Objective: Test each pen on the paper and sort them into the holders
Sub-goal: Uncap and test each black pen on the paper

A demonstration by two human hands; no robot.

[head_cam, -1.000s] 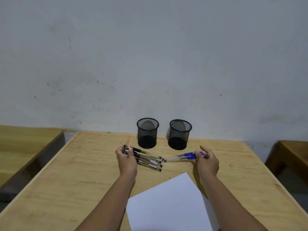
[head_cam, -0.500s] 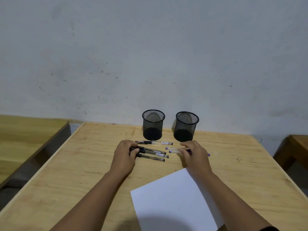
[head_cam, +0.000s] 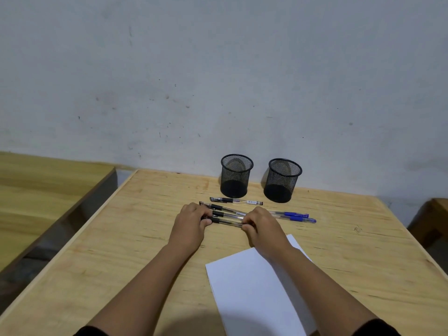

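Several black-grip pens (head_cam: 226,215) lie side by side on the wooden table (head_cam: 121,251). My left hand (head_cam: 191,225) holds the nearest one at its grip end, and my right hand (head_cam: 263,226) pinches the same pen's other end. Another black pen (head_cam: 236,201) lies alone behind them. Two blue-capped pens (head_cam: 297,217) lie to the right of my right hand. Near the front lies a white sheet of paper (head_cam: 257,289). Two black mesh holders, one on the left (head_cam: 236,175) and one on the right (head_cam: 282,180), stand at the back by the wall.
A second wooden table (head_cam: 43,190) stands to the left across a gap. Part of a wooden piece of furniture (head_cam: 436,219) shows at the right edge. A grey wall rises right behind the holders.
Both hands set their pens down on the table. My right hand moved left from the blue pens to the black ones, where both hands now hold one pen's ends. The camera tilted down.
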